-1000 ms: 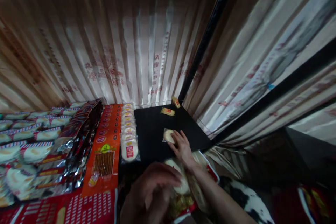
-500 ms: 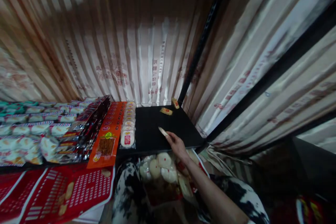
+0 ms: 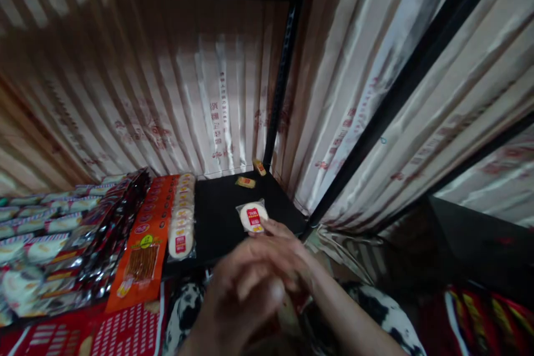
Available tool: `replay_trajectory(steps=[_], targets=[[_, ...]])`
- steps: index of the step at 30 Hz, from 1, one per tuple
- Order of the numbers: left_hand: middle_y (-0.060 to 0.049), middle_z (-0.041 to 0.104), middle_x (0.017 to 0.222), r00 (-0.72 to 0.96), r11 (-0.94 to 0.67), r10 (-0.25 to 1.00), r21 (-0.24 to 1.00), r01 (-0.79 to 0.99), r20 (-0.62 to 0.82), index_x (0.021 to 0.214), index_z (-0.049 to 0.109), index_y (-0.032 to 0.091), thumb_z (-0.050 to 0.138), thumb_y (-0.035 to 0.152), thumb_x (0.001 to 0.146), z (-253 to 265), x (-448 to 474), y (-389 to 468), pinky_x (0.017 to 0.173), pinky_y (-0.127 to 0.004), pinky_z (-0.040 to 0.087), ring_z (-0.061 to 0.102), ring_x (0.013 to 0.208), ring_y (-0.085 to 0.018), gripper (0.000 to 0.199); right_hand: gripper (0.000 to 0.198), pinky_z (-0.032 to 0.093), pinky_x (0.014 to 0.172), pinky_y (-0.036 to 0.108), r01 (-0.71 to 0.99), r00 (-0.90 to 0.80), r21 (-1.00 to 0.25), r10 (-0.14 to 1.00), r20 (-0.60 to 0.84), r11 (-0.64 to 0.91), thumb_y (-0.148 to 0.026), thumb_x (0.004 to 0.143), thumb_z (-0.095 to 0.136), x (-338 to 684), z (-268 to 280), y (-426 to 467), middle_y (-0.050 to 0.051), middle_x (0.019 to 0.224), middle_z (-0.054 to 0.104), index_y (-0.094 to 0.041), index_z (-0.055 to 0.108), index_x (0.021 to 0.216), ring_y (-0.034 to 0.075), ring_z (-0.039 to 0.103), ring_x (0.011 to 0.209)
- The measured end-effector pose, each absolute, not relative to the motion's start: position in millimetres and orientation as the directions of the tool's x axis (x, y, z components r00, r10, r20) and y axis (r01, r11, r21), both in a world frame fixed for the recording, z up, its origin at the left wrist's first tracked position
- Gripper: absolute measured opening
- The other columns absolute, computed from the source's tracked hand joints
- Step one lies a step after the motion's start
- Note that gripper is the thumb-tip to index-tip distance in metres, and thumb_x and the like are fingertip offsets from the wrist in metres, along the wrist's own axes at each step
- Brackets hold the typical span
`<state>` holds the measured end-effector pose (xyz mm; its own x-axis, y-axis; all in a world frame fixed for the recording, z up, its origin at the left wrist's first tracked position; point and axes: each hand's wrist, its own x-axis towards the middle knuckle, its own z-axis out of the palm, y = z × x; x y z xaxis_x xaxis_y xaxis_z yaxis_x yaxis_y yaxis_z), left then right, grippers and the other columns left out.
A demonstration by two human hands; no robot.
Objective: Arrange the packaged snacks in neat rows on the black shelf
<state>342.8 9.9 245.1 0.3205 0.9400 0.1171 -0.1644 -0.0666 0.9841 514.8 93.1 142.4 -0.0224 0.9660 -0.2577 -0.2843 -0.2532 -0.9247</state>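
My right hand (image 3: 281, 233) grips a round white rice cracker in a clear wrapper (image 3: 252, 217) by its near right edge. The cracker's red label faces up, over the black shelf board (image 3: 217, 206); whether it touches the board I cannot tell. My left hand (image 3: 250, 278) is blurred in the foreground, in front of the right wrist. Its fingers curve to the right with the thumb apart, and nothing shows between them. Left of the bare board runs a row of similar wrapped crackers (image 3: 182, 217). Two small yellow packets (image 3: 246, 182) (image 3: 259, 167) lie at the back corner.
An orange snack bag (image 3: 144, 245) lies left of the cracker row, beside dark shiny packs (image 3: 104, 233) and several white packs (image 3: 45, 225). Red printed packaging (image 3: 129, 328) is below. A black upright post (image 3: 280, 89) stands at the back corner before pleated curtains (image 3: 187, 94).
My left hand has come into view in the foreground. The cracker in my right hand, seen edge-on before, now shows its labelled face. The view has turned right.
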Motion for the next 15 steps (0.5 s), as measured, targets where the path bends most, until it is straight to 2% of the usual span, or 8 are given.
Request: replay_trajectory(steps=[2,4,6,7,9,10,13,15], targets=[[-0.008,0.064,0.098,0.13,-0.137,0.983,0.988,0.074,0.127,0.092,0.066,0.019,0.053,0.033,0.079,233,351,45,0.079,-0.035,0.052,0.06,0.093,-0.021,0.023,0.031,0.052,0.061,0.026,-0.117,-0.014,-0.974,0.981,-0.193,-0.193,-0.042,0.07,0.068,516,147,99,0.005,0.082,0.071,-0.018,0.067,0.089,0.018,0.066,0.071],[-0.009,0.058,0.118,-0.065,-0.243,0.955,0.89,0.386,0.289,0.104,0.063,0.02,0.055,0.027,0.076,213,354,74,0.087,-0.038,0.049,0.053,0.109,-0.024,0.031,0.027,0.047,0.057,0.024,0.137,-0.067,-0.986,0.992,-0.103,-0.093,-0.039,0.069,0.069,519,154,105,0.001,0.074,0.069,-0.019,0.067,0.088,0.016,0.062,0.065],[-0.008,0.053,0.127,0.022,-0.321,0.926,0.757,0.569,0.376,0.119,0.057,0.024,0.058,0.023,0.073,192,354,94,0.095,-0.04,0.045,0.047,0.118,-0.024,0.046,0.019,0.044,0.058,0.022,0.352,-0.197,-0.934,0.98,-0.013,0.058,-0.034,0.07,0.068,523,165,112,-0.001,0.071,0.067,-0.021,0.069,0.085,0.015,0.059,0.064],[-0.006,0.056,0.124,0.126,-0.373,0.918,0.708,0.6,0.377,0.122,0.055,0.026,0.058,0.022,0.074,183,354,102,0.095,-0.037,0.045,0.05,0.115,-0.022,0.048,0.015,0.043,0.059,0.022,0.415,-0.27,-0.9,0.963,0.016,0.131,-0.031,0.071,0.067,525,170,116,-0.002,0.072,0.067,-0.022,0.07,0.083,0.015,0.059,0.065],[-0.002,0.063,0.111,0.286,-0.424,0.905,0.695,0.581,0.314,0.119,0.057,0.029,0.054,0.018,0.075,169,353,114,0.089,-0.03,0.048,0.058,0.101,-0.017,0.045,0.012,0.042,0.06,0.022,0.46,-0.375,-0.861,0.926,0.035,0.219,-0.029,0.071,0.067,528,179,127,-0.002,0.073,0.068,-0.023,0.072,0.081,0.016,0.059,0.066],[-0.001,0.064,0.104,0.31,-0.413,0.908,0.723,0.554,0.282,0.114,0.059,0.029,0.052,0.017,0.076,164,353,120,0.086,-0.028,0.049,0.059,0.095,-0.016,0.041,0.015,0.042,0.06,0.022,0.455,-0.392,-0.861,0.919,0.037,0.228,-0.029,0.07,0.068,530,182,133,-0.002,0.074,0.069,-0.024,0.072,0.083,0.016,0.059,0.066],[-0.002,0.064,0.092,0.171,-0.257,0.964,0.879,0.401,0.204,0.096,0.065,0.023,0.049,0.015,0.074,156,354,143,0.08,-0.028,0.048,0.06,0.087,-0.015,0.028,0.039,0.042,0.054,0.022,0.373,-0.308,-0.918,0.951,0.016,0.136,-0.032,0.064,0.073,533,179,157,-0.002,0.073,0.068,-0.024,0.068,0.102,0.013,0.056,0.059],[-0.003,0.064,0.086,0.039,-0.102,0.995,0.975,0.197,0.096,0.091,0.064,0.019,0.053,0.019,0.072,153,356,161,0.067,-0.025,0.048,0.059,0.077,-0.015,0.021,0.053,0.041,0.05,0.022,0.279,-0.216,-0.959,0.976,-0.016,0.046,-0.036,0.062,0.074,532,171,176,-0.001,0.074,0.068,-0.023,0.062,0.112,0.012,0.054,0.053]])
